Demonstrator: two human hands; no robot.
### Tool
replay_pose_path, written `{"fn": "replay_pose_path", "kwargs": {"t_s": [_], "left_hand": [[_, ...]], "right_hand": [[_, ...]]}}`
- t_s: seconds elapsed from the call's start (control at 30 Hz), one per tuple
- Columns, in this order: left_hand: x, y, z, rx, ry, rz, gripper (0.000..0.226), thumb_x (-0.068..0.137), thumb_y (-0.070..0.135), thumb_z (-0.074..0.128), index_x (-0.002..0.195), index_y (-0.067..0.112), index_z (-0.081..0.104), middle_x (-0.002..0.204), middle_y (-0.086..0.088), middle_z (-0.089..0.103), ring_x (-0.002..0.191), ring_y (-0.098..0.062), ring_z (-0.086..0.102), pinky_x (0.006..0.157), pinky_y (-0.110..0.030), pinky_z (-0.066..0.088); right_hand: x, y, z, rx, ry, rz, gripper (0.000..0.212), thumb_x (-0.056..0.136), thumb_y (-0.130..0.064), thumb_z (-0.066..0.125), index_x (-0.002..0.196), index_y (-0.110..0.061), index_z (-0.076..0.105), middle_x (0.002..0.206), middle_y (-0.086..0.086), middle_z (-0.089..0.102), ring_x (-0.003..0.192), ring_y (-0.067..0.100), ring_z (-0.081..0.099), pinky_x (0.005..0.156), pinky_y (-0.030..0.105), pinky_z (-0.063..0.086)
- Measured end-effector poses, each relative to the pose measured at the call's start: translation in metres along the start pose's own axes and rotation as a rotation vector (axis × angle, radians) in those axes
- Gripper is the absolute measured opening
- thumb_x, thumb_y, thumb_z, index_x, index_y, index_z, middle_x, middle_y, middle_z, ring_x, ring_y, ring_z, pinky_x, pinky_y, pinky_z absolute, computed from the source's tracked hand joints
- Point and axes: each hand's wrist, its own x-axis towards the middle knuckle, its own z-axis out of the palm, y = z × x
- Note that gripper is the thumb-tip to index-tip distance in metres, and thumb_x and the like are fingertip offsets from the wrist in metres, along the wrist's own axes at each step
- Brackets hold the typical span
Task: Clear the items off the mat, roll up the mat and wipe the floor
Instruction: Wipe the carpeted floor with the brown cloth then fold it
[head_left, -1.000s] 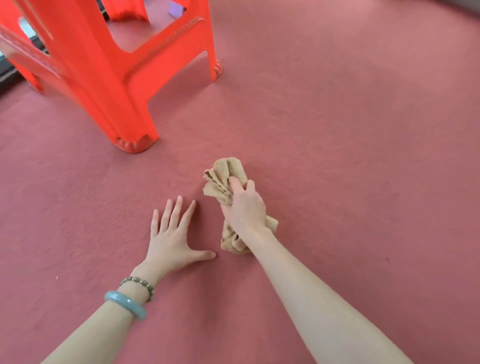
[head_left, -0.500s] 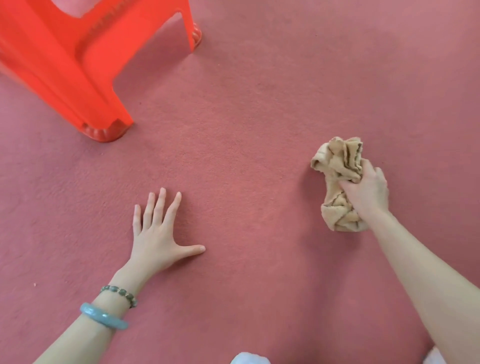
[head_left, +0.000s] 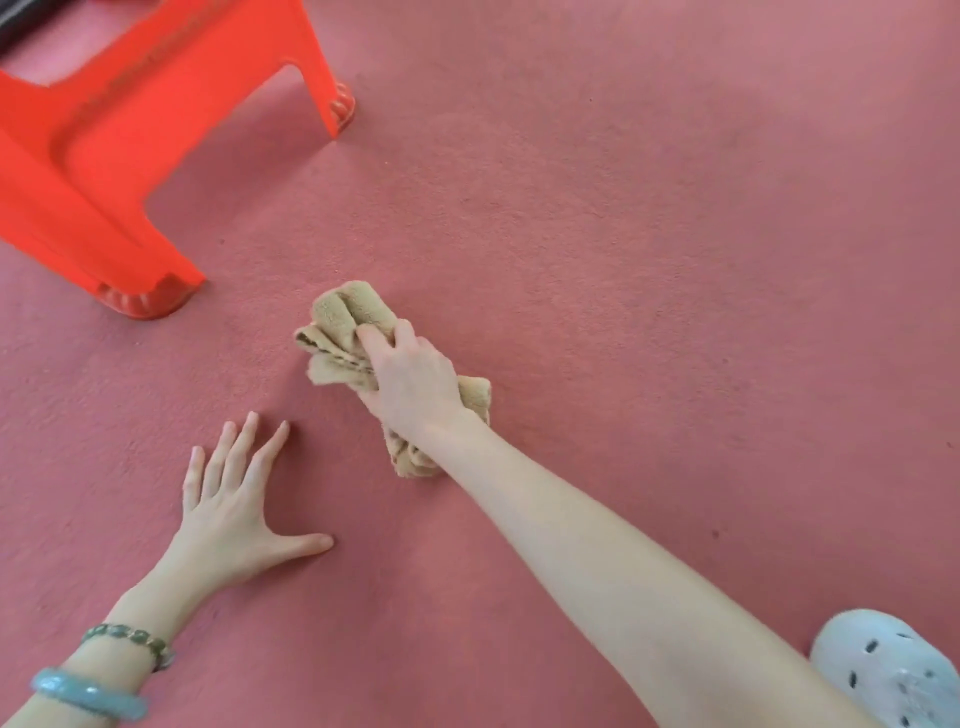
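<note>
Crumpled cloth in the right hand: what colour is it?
The crumpled terry cloth is tan, seen in the head view.

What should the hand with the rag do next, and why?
Probably slide the cloth rightward along the floor. The right hand grips it bunched against the floor, the left hand lies flat close beside it, and the red stool stands to the far left, so the open floor lies to the right.
</note>
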Motion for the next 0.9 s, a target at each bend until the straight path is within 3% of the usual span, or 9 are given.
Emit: {"fn": "replay_pose_path", "kwargs": {"t_s": [0.17, 0.27, 0.47, 0.6, 0.7, 0.9], "left_hand": [[0.014, 0.038, -0.009, -0.057, 0.067, -0.021, 0.127, 0.04, 0.09, 0.047, 0.149, 0.036, 0.008, 0.159, 0.001, -0.002, 0.141, -0.005, -0.02, 0.112, -0.029, -0.023], [0.04, 0.08, -0.012, -0.07, 0.101, 0.062, 0.124, 0.044, 0.091, 0.045, 0.148, 0.038, 0.003, 0.159, 0.003, -0.005, 0.14, -0.004, -0.022, 0.111, -0.027, -0.023], [0.104, 0.166, -0.009, -0.024, 0.112, 0.238, 0.125, 0.046, 0.091, 0.041, 0.151, 0.03, 0.006, 0.159, -0.004, -0.001, 0.145, -0.017, -0.011, 0.116, -0.04, -0.014], [0.133, 0.204, -0.008, 0.034, 0.09, 0.328, 0.128, 0.045, 0.092, 0.038, 0.151, 0.029, 0.005, 0.159, -0.005, 0.0, 0.146, -0.02, -0.009, 0.114, -0.041, -0.014], [0.144, 0.22, -0.004, 0.045, 0.093, 0.353, 0.128, 0.044, 0.092, 0.038, 0.151, 0.029, 0.006, 0.159, -0.005, 0.002, 0.146, -0.022, -0.007, 0.115, -0.042, -0.013], [0.146, 0.219, 0.008, 0.072, 0.094, 0.354, 0.115, 0.053, 0.083, 0.034, 0.151, 0.027, 0.011, 0.159, -0.006, 0.005, 0.146, -0.022, -0.004, 0.115, -0.042, -0.011]], "right_hand": [[0.005, 0.105, -0.058, 0.057, 0.038, 0.186, 0.05, 0.085, -0.032, 0.063, 0.128, -0.014, 0.044, 0.109, 0.012, 0.047, 0.094, 0.034, 0.057, 0.073, 0.036, 0.042], [-0.01, 0.177, -0.098, 0.068, 0.136, 0.368, 0.043, 0.083, -0.032, 0.063, 0.12, -0.015, 0.048, 0.103, 0.01, 0.048, 0.089, 0.034, 0.057, 0.073, 0.036, 0.043], [-0.062, 0.301, -0.165, -0.025, 0.282, 0.691, 0.031, 0.082, -0.024, 0.06, 0.11, -0.014, 0.05, 0.103, 0.014, 0.049, 0.092, 0.038, 0.054, 0.077, 0.039, 0.041], [-0.089, 0.344, -0.188, -0.06, 0.336, 0.861, 0.031, 0.085, -0.026, 0.057, 0.112, -0.013, 0.049, 0.109, 0.018, 0.05, 0.099, 0.041, 0.053, 0.084, 0.043, 0.042], [-0.087, 0.321, -0.175, -0.027, 0.299, 0.747, 0.035, 0.086, -0.032, 0.057, 0.115, -0.015, 0.049, 0.105, 0.017, 0.051, 0.096, 0.041, 0.055, 0.082, 0.041, 0.042], [-0.117, 0.188, -0.096, 0.028, -0.005, 0.229, 0.046, 0.086, -0.033, 0.061, 0.127, -0.015, 0.048, 0.104, 0.014, 0.048, 0.088, 0.036, 0.056, 0.071, 0.042, 0.047]]}}
